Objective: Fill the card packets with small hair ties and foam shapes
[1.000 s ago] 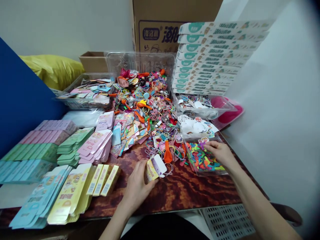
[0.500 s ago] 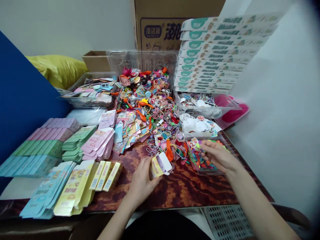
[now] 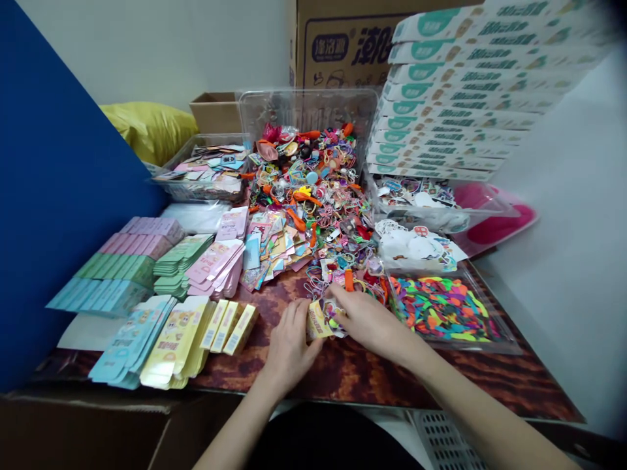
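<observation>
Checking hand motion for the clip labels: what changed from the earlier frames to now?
The right hand left the clear tray of multicoloured pieces and moved left to the small yellow box, held by the left hand. Colourful bits now show at the box's end. The tray, the mixed pile and the stacked flat boxes stayed put.

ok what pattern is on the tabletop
The tabletop is reddish-brown with dark wavy wood-grain swirls, shown best in the head view.

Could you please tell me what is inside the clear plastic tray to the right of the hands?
The clear plastic tray is full of colourful deflated balloons; they cover its bottom, so that cannot be seen.
</observation>
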Demonstrator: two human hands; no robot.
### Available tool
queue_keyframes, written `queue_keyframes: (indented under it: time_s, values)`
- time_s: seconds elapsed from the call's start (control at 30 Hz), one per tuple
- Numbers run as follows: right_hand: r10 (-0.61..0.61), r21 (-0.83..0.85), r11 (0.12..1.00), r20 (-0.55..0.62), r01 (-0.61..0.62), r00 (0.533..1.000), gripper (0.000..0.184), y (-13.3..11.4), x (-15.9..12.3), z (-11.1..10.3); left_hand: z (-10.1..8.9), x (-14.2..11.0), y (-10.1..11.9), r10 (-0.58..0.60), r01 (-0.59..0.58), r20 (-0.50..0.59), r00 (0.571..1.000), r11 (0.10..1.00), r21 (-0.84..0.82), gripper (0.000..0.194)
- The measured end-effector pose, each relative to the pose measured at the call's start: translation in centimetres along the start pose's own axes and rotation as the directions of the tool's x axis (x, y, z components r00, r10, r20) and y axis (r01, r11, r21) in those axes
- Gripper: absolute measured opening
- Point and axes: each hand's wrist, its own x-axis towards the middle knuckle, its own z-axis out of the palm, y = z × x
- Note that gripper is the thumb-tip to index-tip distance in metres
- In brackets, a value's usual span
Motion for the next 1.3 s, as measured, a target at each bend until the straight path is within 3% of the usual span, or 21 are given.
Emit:
queue_keyframes:
  time_s: [0.1, 0.3, 0.4, 0.47, 0.53, 0.67, 0.7, 0.83, 0.97, 1.03, 1.17, 1.3]
  values:
    - [0.049, -0.192, 0.981, 0.039, -0.040, 0.998, 0.021, -0.9, 0.6, -0.1, 0.0, -0.2, -0.4, -0.024, 0.026, -0.031, 0.999, 0.999, 0.044, 0.062]
    - [-0.006, -0.267, 0.964, 0.036, 0.015, 0.999, 0.018, -2.4, 1.3, 0.5, -0.3, -0.1, -0.7, -0.022, 0.025, -0.077, 0.997, 0.999, 0.038, 0.059]
    - [-0.024, -0.272, 0.962, -0.035, 0.013, 0.999, 0.015, -2.7, 1.5, 1.0, -0.4, 0.0, -0.8, -0.034, 0.035, -0.112, 0.993, 0.999, 0.008, 0.061]
    - [-0.076, -0.196, 0.979, -0.147, 0.047, 0.986, 0.013, -2.5, 1.2, 1.2, -0.5, 0.0, -0.9, -0.047, 0.044, -0.132, 0.990, 0.999, -0.020, 0.062]
    - [-0.149, -0.088, 0.988, -0.305, 0.128, 0.941, 0.012, -2.1, 0.6, 1.6, -0.7, 0.0, -0.9, -0.059, 0.050, -0.146, 0.988, 0.996, -0.070, 0.062]
    - [-0.146, 0.071, 0.965, -0.650, 0.251, 0.745, 0.012, -1.6, -0.9, 4.4, -0.8, 0.1, -0.3, -0.165, 0.121, -0.196, 0.967, 0.969, -0.216, 0.055]
    - [-0.118, 0.116, 0.957, -0.683, 0.267, 0.721, 0.010, -1.5, -1.0, 5.5, -0.8, 0.2, -0.1, -0.204, 0.150, -0.208, 0.957, 0.957, -0.247, 0.054]
    - [0.022, 0.371, 0.878, -0.663, 0.303, 0.748, 0.013, -0.9, -0.5, 9.1, -0.7, 0.3, 0.4, -0.310, 0.232, -0.183, 0.933, 0.907, -0.352, 0.055]
    - [0.296, 0.633, 0.694, -0.684, 0.342, 0.667, 0.036, -0.2, 0.2, 9.6, -0.5, -0.4, 0.4, -0.276, 0.188, -0.076, 0.958, 0.805, -0.563, 0.054]
    - [0.324, 0.691, 0.618, -0.658, 0.375, 0.679, 0.031, 0.1, 0.0, 9.1, -0.4, -0.8, 0.4, -0.239, 0.149, -0.068, 0.969, 0.778, -0.611, 0.057]
    - [0.294, 0.756, 0.555, -0.569, 0.348, 0.768, 0.027, 0.6, -0.9, 8.2, -0.1, -1.1, 0.6, -0.180, 0.109, -0.059, 0.982, 0.792, -0.600, 0.060]
    - [0.283, 0.785, 0.532, -0.517, 0.317, 0.808, 0.013, 1.3, -1.7, 7.6, -0.4, -0.8, 1.0, -0.166, 0.172, 0.078, 0.983, 0.688, -0.705, 0.044]
